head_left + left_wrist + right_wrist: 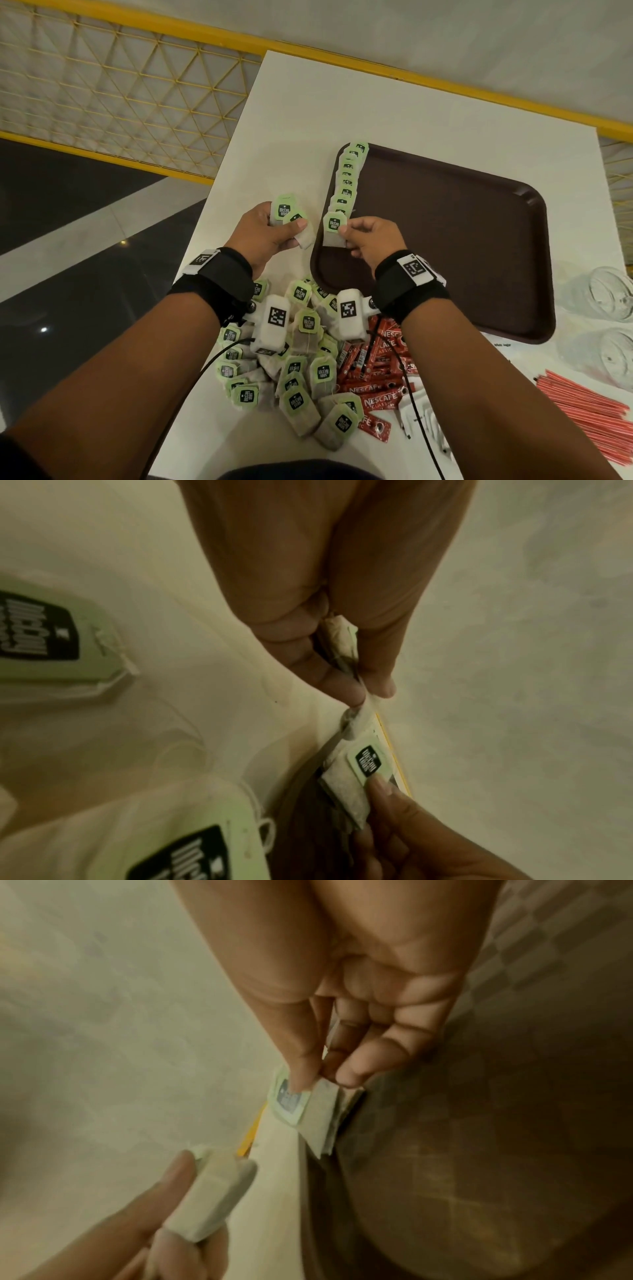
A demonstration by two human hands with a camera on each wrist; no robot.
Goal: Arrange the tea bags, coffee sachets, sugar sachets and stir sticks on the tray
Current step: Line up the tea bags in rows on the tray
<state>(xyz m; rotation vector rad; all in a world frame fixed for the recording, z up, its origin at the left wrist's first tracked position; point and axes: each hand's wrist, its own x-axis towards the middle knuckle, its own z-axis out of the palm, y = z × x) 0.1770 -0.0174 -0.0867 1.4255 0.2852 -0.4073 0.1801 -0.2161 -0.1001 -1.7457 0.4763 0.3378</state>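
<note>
A dark brown tray [462, 240] lies on the white table. Along its left rim runs a row of green-tagged tea bags [347, 178], overlapping one another. My right hand [368, 236] pinches one tea bag [334, 229] at the near end of that row, seen close up as tea bag [304, 1112]. My left hand [270, 233] holds a small stack of tea bags [291, 219] just left of the tray, thumb on top; stack [342, 642]. A heap of tea bags [301, 370] lies near me, with red coffee sachets [376, 370], white sugar sachets [421, 418] and pink stir sticks [589, 414].
Two clear glass jars [609, 298] lie on their sides at the table's right edge. A yellow railing with mesh [120, 85] runs behind and to the left of the table. The table's left edge is close to my left hand.
</note>
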